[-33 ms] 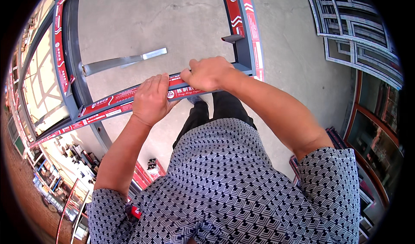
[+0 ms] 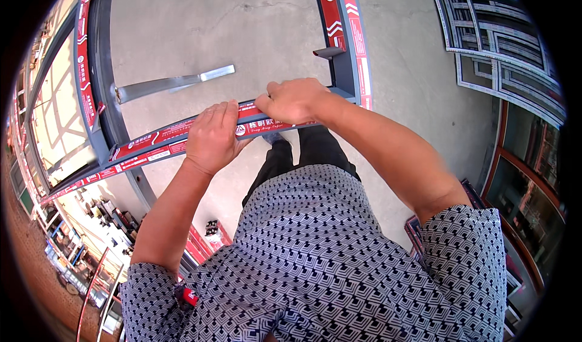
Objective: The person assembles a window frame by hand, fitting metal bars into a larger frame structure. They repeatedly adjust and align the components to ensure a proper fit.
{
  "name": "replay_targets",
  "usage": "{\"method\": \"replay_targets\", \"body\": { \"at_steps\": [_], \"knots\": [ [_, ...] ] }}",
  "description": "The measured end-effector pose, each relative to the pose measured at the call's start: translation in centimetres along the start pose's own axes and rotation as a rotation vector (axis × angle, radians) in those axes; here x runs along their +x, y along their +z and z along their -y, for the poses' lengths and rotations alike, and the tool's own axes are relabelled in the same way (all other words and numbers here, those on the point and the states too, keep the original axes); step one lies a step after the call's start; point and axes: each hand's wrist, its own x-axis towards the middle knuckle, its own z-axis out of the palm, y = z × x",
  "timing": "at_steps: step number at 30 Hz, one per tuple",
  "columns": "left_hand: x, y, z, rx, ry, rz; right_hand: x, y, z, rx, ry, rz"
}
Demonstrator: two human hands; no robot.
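A dark grey window or door frame (image 2: 344, 69) with red and white printed film on its faces stretches in front of me. My left hand (image 2: 212, 133) wraps over its near rail (image 2: 163, 139), fingers across the top and thumb on the near side. To the right on that rail is my right hand (image 2: 294, 101), its fingers curled down and closed against it. The undersides of the right fingers are hidden, so anything small pinched there does not show. On the inner right side, a loose-looking grey flap (image 2: 327, 52) with a reddish end sticks out.
Through the frame's opening, a long metal bar (image 2: 163, 88) shows above the concrete floor (image 2: 242, 23). White-edged frames (image 2: 497, 51) are stacked at the far right, with brown-framed glass panels (image 2: 524, 196) nearer. Mixed profiles and parts (image 2: 109, 221) lie at the left.
The right side of the frame and my right forearm sit very slightly further right in the picture. Both hands keep their places on the near rail.
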Motion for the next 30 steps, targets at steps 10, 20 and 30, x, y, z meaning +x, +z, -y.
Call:
{"method": "replay_targets", "body": {
  "at_steps": [10,20,30],
  "knots": [
    [-0.1,-0.3,0.1,-0.049,-0.009,-0.005,-0.5,-2.5,-2.7,-0.014,0.016,0.142],
    [-0.3,-0.3,0.0,-0.079,-0.03,-0.008,0.8,-0.3,-3.2,-0.128,0.022,0.041],
    [-0.4,-0.3,-0.3,-0.077,-0.039,-0.063,-0.2,-1.1,-2.2,-0.286,-0.083,0.015]
  ]
}}
